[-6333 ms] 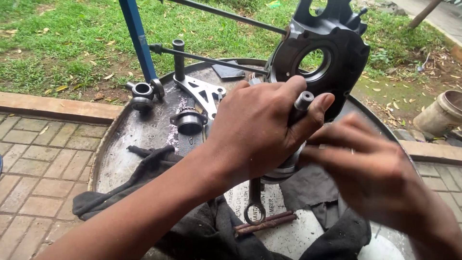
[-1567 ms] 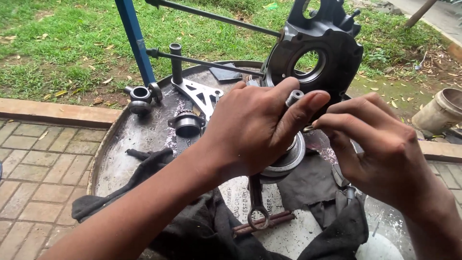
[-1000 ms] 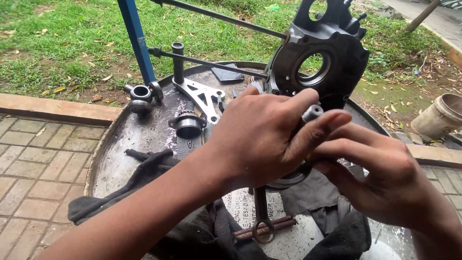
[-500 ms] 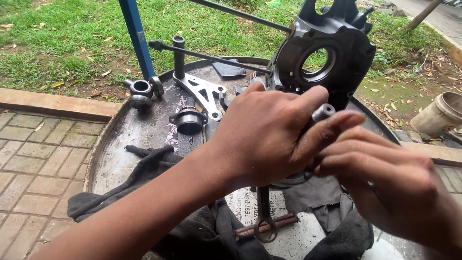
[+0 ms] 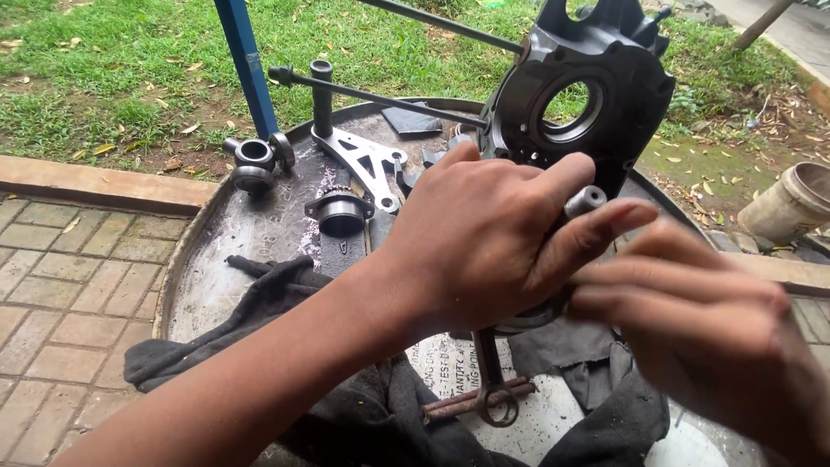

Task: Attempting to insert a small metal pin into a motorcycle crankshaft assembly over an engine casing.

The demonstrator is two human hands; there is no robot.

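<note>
My left hand (image 5: 484, 233) is clamped over a round metal part (image 5: 536, 318) above the drum top, hiding most of it. A short silver stud (image 5: 585, 201) sticks up between my index and middle fingers. My right hand (image 5: 700, 320) is blurred at the right. Its fingers lie close together and point left, reaching the part's edge just under my left fingers. Whether it grips anything is hidden. A black cast housing (image 5: 605, 86) with a round opening stands right behind my hands.
A rusty drum top (image 5: 233, 233) carries a dark cloth (image 5: 259, 320), a ring wrench (image 5: 488, 380), two thin rods (image 5: 471, 399), a silver bracket (image 5: 363, 160), a bearing cup (image 5: 340, 210) and round fittings (image 5: 255, 156). A blue post (image 5: 246, 60) and grass lie behind. A bucket (image 5: 791, 207) stands far right.
My right hand has slid in under my left fingers against the part and is moving fast. My left hand keeps its hold and has shifted slightly right.
</note>
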